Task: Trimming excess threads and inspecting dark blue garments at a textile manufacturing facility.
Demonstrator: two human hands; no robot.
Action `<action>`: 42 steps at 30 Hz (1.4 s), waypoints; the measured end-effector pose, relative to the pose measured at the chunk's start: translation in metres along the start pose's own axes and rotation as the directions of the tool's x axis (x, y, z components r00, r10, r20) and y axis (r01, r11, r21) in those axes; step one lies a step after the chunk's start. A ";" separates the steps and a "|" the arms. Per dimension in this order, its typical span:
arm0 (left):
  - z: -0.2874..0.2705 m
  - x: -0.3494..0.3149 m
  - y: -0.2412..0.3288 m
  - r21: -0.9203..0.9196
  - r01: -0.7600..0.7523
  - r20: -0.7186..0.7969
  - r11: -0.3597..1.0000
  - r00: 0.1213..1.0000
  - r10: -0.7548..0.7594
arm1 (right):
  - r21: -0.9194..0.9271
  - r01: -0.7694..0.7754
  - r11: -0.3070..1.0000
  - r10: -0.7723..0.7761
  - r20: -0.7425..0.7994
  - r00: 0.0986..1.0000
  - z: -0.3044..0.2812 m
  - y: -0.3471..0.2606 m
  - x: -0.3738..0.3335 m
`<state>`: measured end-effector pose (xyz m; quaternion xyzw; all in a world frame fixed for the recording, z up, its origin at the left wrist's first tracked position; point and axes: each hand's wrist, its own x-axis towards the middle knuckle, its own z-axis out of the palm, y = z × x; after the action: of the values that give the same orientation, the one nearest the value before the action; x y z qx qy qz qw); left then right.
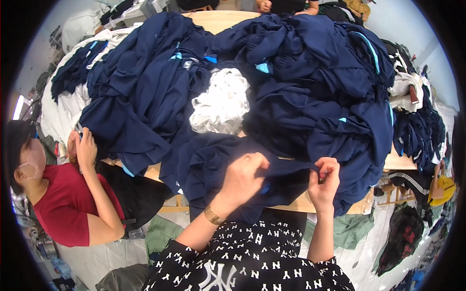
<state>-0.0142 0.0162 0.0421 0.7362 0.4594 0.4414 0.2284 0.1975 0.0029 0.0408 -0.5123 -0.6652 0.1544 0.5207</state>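
Note:
A navy cloth garment (290, 170) is pulled taut between my two hands above the near edge of the table. My left hand (245, 178), slightly blurred, is closed on the garment's left part; a gold-coloured band circles that wrist. My right hand (324, 183) pinches the garment's edge between thumb and fingers. The rest of the garment hangs below my hands, over the table's front edge. Just beyond lies a bundle of white fabric strips (221, 102), among large heaps of navy garments (310, 82) with light-blue trim.
At the left a person in a red top (73, 203) handles navy cloth. Another person's hands (264, 6) show at the far side. Pale wood of the table (218, 20) shows between heaps. Green cloth (165, 235) and dark cloth (400, 235) lie on the floor.

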 end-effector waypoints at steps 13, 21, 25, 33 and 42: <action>-0.055 -0.004 -0.066 -0.025 0.483 -0.211 0.875 0.853 -0.477 | -0.194 0.121 0.974 -0.121 0.012 0.993 0.007 0.029 -0.020; -0.053 -0.009 -0.099 -0.245 0.724 0.247 0.645 0.690 -0.681 | -0.155 -0.273 0.949 0.274 -0.015 0.961 0.025 0.038 -0.019; -0.054 -0.007 -0.107 -0.234 0.759 0.318 0.608 0.651 -0.690 | -0.104 -0.253 0.962 0.258 0.039 0.965 0.039 0.028 -0.009; -0.039 -0.017 -0.096 -0.533 0.666 0.325 0.521 0.730 -0.601 | 0.239 -0.312 0.920 0.252 0.248 0.935 0.088 -0.001 -0.019; -0.019 -0.024 -0.080 -0.857 0.176 0.358 -0.485 0.879 -0.314 | 0.267 -0.425 0.865 0.304 0.394 0.867 0.095 0.018 -0.030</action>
<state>-0.0732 0.0313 -0.0184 0.0538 0.0551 0.5785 0.8121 0.1244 0.0164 -0.0276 -0.4968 -0.5964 0.4511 0.4405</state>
